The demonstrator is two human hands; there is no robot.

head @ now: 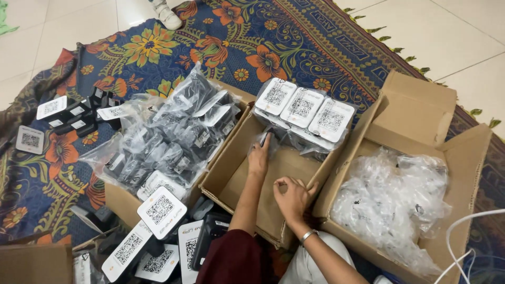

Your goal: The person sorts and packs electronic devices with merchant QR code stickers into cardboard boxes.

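My left hand (258, 156) reaches into the open middle cardboard box (231, 181) and grips a black device in a clear bag (266, 139) at the box's far end. Just beyond it lies a stack of white square cards with black square code patterns (304, 108), wrapped in plastic over more bagged devices. My right hand (292, 198), with a metal bangle on the wrist, hovers over the near part of the same box. Its thumb and forefinger are pinched together with nothing visible between them.
A left box holds a heap of bagged black devices (168, 137). The right box (415, 113) is full of crumpled clear bags (392, 200). Loose white code cards (160, 210) lie near my knees and more cards and devices (73, 113) on the flowered rug. A white cable (463, 236) hangs at lower right.
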